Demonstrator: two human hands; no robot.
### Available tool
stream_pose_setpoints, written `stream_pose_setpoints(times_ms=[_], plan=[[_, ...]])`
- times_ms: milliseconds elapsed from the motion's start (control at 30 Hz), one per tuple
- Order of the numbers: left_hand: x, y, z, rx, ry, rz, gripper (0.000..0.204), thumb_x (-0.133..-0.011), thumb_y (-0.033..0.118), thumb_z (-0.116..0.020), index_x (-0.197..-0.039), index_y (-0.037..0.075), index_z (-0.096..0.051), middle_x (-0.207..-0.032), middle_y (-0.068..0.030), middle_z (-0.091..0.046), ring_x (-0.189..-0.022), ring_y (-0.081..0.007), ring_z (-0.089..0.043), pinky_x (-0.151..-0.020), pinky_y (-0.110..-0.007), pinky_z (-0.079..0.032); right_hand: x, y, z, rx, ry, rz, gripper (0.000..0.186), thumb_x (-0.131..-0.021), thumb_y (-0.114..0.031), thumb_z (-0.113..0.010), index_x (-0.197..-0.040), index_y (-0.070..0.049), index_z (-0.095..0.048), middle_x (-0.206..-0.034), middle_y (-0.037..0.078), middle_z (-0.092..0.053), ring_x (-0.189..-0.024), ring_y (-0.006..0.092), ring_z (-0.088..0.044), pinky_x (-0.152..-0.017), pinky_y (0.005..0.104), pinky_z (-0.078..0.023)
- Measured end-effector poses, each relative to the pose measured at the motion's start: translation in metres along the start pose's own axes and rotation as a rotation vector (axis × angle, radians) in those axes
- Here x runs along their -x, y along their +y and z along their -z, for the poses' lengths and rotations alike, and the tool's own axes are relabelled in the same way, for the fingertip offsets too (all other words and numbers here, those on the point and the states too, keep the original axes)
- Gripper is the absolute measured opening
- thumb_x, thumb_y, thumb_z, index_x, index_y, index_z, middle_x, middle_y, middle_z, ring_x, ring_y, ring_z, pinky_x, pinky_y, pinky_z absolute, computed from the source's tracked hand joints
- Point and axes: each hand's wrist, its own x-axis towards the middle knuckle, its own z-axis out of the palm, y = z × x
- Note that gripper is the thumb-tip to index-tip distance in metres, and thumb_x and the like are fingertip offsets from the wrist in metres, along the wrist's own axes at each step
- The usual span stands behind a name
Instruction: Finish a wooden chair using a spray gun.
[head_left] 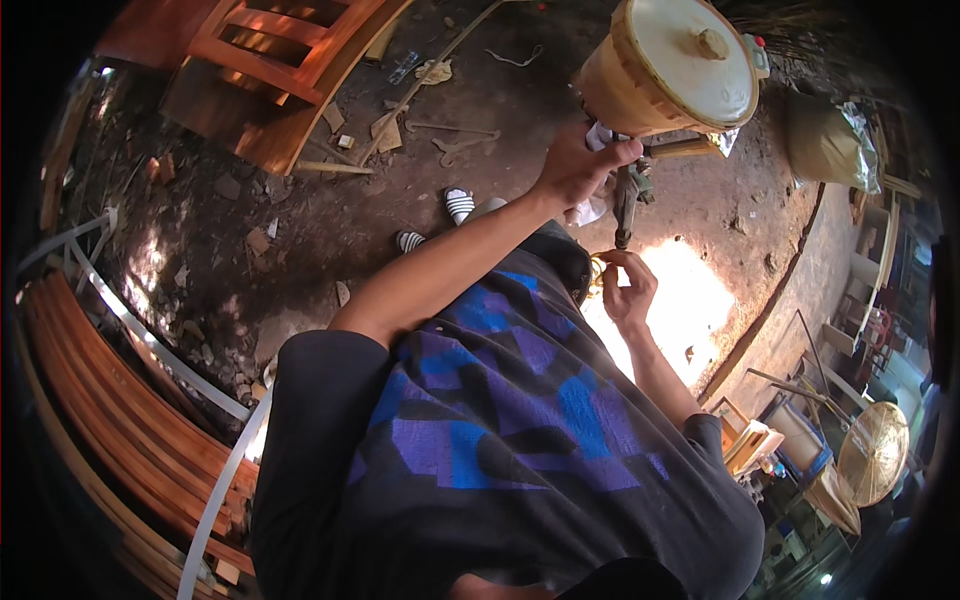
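Observation:
My left hand (585,172) is closed at the upper part of a dark, narrow metal tool (625,205), its thumb laid across toward the right. A pale cloth (592,212) hangs beside those fingers. Just above stands a tan round tub with a whitish lid (690,50) and a wooden knob; it hides the tool's upper end. My right hand (630,290) is below, its fingertips pinched near the tool's lower end, beside a thin yellow coiled piece (596,275). What exactly sits between those fingertips is too small to make out.
A reddish wooden piece of furniture (290,75) stands far left, and stacked planks (130,400) lie near left behind a pale metal frame (165,345). A bulging sack (830,145) sits far right. Scraps litter the dirt floor (390,195). A woven round hat-like thing (872,452) is at right.

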Motion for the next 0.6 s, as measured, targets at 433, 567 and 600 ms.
stream_pose_setpoints(times_ms=[433, 567, 600], plan=[[0.002, -0.010, 0.007, 0.017, -0.046, 0.028, 0.037, -0.091, 0.038, -0.074, -0.100, 0.003, -0.067, -0.086, 0.0012, -0.063, -0.077, -0.0067, -0.054, -0.066, -0.027, -0.045, -0.091, -0.021, 0.000, -0.223, -0.260, -0.169, 0.051, -0.075, -0.008, -0.066, -0.125, -0.001, -0.062, -0.099, 0.006, -0.068, -0.090, 0.0163, -0.062, -0.083, 0.0309, -0.050], [0.008, -0.010, 0.019, 0.004, 0.013, -0.051, 0.041, -0.086, 0.041, -0.080, -0.098, 0.004, -0.069, -0.072, 0.0023, -0.062, -0.059, -0.0064, -0.053, -0.053, -0.027, -0.044, -0.116, -0.022, -0.015, -0.448, -0.374, -0.107, 0.040, -0.074, -0.004, -0.064, -0.113, 0.000, -0.061, -0.093, 0.001, -0.065, -0.083, 0.0128, -0.059, -0.074, 0.0286, -0.049], [0.009, -0.007, 0.023, 0.019, -0.015, 0.018, 0.040, -0.086, 0.041, -0.080, -0.099, 0.005, -0.069, -0.073, 0.0027, -0.062, -0.060, -0.0063, -0.054, -0.054, -0.027, -0.044, -0.116, -0.022, -0.019, -0.460, -0.363, -0.102, 0.040, -0.074, -0.004, -0.064, -0.113, 0.000, -0.061, -0.093, 0.001, -0.065, -0.083, 0.0128, -0.059, -0.074, 0.0286, -0.049]])
